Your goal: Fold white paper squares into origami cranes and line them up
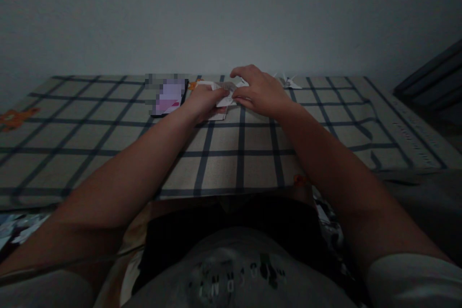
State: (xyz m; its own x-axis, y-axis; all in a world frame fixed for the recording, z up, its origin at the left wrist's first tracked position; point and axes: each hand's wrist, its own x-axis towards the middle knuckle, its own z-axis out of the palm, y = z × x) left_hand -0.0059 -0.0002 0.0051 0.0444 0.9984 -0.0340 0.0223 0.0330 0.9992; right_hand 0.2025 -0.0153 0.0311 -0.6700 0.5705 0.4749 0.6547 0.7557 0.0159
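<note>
Bare forearms stretch over a checked tablecloth [108, 139]. At its far middle, folded white paper [225, 99] is pinched between the left hand [202, 101] and right hand [262, 94]. A phone [168, 98] lies just left.

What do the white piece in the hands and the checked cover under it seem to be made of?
The white piece: probably thin matte paper; it shows sharp folded edges between the left hand and right hand. The checked cover: likely woven cloth, matte; it lies with soft wrinkles near its right edge.
</note>
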